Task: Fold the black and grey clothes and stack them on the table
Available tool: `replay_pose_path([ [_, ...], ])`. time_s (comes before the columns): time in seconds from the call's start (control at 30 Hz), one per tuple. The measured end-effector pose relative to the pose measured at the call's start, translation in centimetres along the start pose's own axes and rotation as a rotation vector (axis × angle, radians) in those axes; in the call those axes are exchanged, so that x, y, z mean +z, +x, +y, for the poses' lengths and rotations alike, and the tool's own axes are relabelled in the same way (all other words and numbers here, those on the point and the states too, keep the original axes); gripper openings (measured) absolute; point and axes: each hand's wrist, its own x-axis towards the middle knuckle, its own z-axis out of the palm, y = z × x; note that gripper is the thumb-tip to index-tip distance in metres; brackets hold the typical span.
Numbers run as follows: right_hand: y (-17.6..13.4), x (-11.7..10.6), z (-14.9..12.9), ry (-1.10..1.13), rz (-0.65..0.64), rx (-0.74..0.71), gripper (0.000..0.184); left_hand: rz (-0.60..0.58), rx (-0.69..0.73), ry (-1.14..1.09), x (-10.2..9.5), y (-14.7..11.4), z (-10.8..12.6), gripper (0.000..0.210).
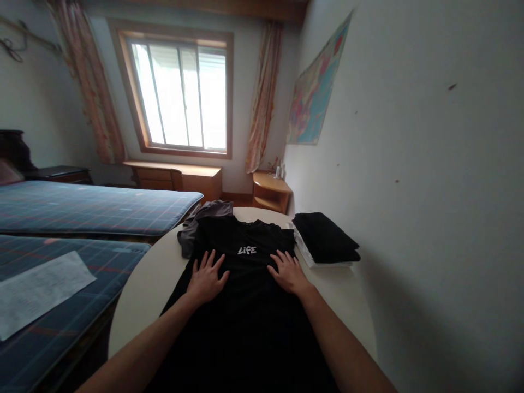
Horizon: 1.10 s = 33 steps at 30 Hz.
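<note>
black t-shirt (246, 275) | white "life" lettering (246, 250) on chest | neckline facing away

Black shirt (249, 284), white lettering (246, 250); blue plaid mattresses (94, 207).

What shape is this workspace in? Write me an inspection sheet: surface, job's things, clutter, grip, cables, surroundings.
Surface: round cream-coloured table, largely covered by cloth.
Job's things: black fabric T-shirt with white lettering, spread out on the table.
Clutter: crumpled grey cloth by the shirt's far left corner; folded black-and-white cloth stack to the right.
Grip: left hand and right hand lie on the shirt, either side of the lettering, fingers spread.
Cables: none seen on the table; dark cord-like loop on the left wall, too blurred to confirm.
Surroundings: two blue plaid mattresses, the nearer bearing a white paper sheet; wood-framed window ahead.
</note>
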Motion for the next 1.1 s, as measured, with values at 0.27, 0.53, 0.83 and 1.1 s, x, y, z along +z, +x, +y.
replay_pose_path([
  [0.27,-2.4,0.6,-2.3,0.042,0.091,-0.113,0.07,0.009,-0.011,-0.009,0.3,-0.1,-0.1,0.063],
  [0.53,-4.5,0.1,-3.4,0.108,-0.047,-0.367,0.069,0.049,-0.109,0.015,-0.6,-0.6,-0.7,0.057],
  [0.83,-7.4,1.1,-5.2,0.103,-0.099,-0.372,0.076,-0.063,-0.119,0.131,-1.1,-3.9,-1.4,0.061],
  [1.1,-6.5,0.0,-5.6,0.116,-0.155,-0.355,0.083,-0.008,-0.017,0.149,-1.6,-1.9,-0.3,0.063],
])
